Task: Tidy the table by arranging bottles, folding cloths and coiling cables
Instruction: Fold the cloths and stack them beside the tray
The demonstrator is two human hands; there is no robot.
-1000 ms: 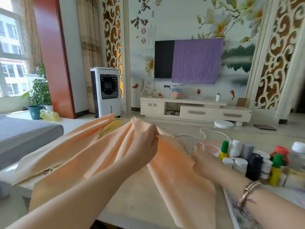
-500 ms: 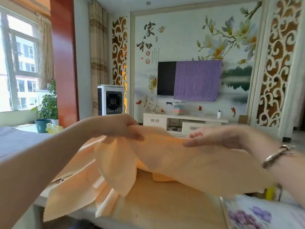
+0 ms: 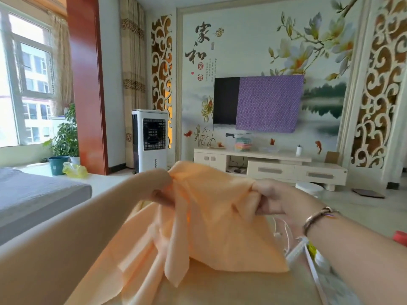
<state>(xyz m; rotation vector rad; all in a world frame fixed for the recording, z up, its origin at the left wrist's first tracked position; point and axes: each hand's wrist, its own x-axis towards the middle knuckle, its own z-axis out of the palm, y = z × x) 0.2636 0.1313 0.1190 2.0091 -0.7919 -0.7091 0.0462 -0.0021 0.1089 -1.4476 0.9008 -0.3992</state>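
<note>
While a peach cloth (image 3: 220, 221) hangs raised above the tabletop (image 3: 231, 289), the left hand (image 3: 160, 186) pinches its upper edge with curled fingers and the right hand (image 3: 273, 199) grips a bunched fold just beside it. The cloth's lower folds drape down onto the tabletop. A thin white cable (image 3: 284, 234) lies just right of the cloth, beneath the right wrist, which wears a bracelet (image 3: 317, 216). Across the room stand a white air cooler (image 3: 149, 139), a low TV cabinet (image 3: 275, 166) and a wall-mounted television (image 3: 226, 100) partly covered by a purple cover (image 3: 268, 102).
</note>
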